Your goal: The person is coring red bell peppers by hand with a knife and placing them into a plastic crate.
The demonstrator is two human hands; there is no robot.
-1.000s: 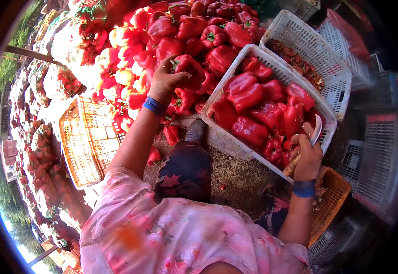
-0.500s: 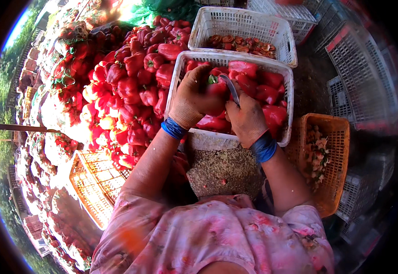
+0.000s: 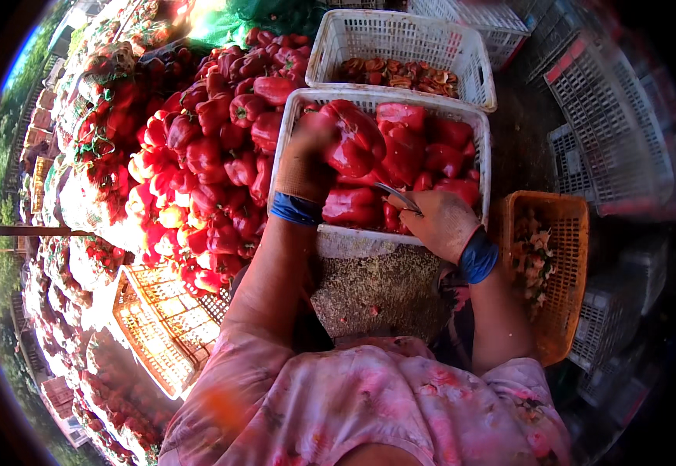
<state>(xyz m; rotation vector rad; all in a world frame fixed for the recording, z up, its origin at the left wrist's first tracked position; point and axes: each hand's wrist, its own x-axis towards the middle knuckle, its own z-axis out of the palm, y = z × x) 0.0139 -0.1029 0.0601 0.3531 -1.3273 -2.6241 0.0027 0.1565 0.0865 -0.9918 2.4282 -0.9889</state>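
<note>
A red bell pepper (image 3: 352, 140) is gripped in my left hand (image 3: 308, 165), above the near left part of a white plastic crate (image 3: 285, 147). The fingers are partly hidden behind the pepper and blurred. My right hand (image 3: 445, 224) is closed around a small curved knife (image 3: 397, 197), over the crate's near edge, its blade pointing left toward the peppers. Both hands wear tan work gloves with blue bands at the wrists. More red peppers (image 3: 443, 159) fill the crate beneath.
A large heap of red peppers (image 3: 217, 155) lies to the left. Behind the crate stands another white crate (image 3: 400, 35) holding cut pepper pieces. An orange crate (image 3: 571, 276) with pale scraps stands at right; an orange-yellow crate (image 3: 147, 311) sits at left. Stacked crates (image 3: 609, 124) line the right.
My hands have moved apart. The left has raised the pepper clear of the knife, while the right has drawn back toward me and to the right with the knife.
</note>
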